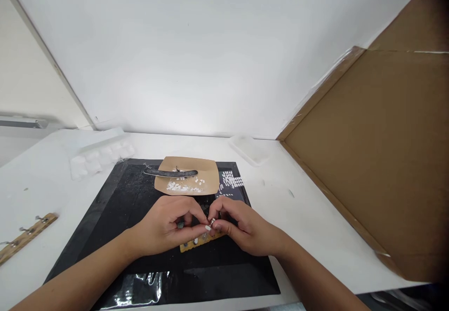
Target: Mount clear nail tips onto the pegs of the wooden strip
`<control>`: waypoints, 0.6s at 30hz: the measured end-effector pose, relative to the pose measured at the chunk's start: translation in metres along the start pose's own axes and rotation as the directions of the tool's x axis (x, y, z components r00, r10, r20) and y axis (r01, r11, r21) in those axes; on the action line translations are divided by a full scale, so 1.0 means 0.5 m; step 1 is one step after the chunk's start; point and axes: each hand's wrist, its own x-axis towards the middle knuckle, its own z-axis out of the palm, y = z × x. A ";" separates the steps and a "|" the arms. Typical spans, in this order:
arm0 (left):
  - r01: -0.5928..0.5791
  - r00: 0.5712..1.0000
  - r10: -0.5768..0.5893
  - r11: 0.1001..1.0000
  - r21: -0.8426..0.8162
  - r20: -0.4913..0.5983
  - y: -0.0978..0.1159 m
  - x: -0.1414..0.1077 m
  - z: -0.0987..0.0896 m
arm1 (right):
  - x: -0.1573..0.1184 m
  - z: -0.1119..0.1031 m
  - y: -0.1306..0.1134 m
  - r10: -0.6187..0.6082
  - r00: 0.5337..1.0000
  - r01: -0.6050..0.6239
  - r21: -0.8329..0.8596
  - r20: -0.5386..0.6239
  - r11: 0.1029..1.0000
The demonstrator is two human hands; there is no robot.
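My left hand [168,224] is closed, thumb and forefinger pinching a small white piece that looks like a false nail tip [208,227]. My right hand [247,229] pinches a small shiny metal piece [212,222], which touches or nearly touches the white one. Fingertips hide part of both. Just under the hands lies a yellowish wooden strip [201,242] with small pieces on it. Beyond them, a tan paper tray [210,180] holds loose white nail tips [175,187], with a dark curved nail file [170,173] across it.
A black mat [119,208] covers the white table's middle. White pieces in rows [229,180] lie right of the tray. Another wooden strip [31,234] with metal posts is at left. Clear plastic packaging [101,156] and a translucent tray [249,149] stand behind; cardboard [368,152] walls the right.
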 end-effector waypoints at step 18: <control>0.028 0.999 -0.028 1.000 0.009 0.016 0.001 -0.006 0.000 | -0.002 0.005 -0.003 0.066 0.996 -0.071 0.109 0.052 0.991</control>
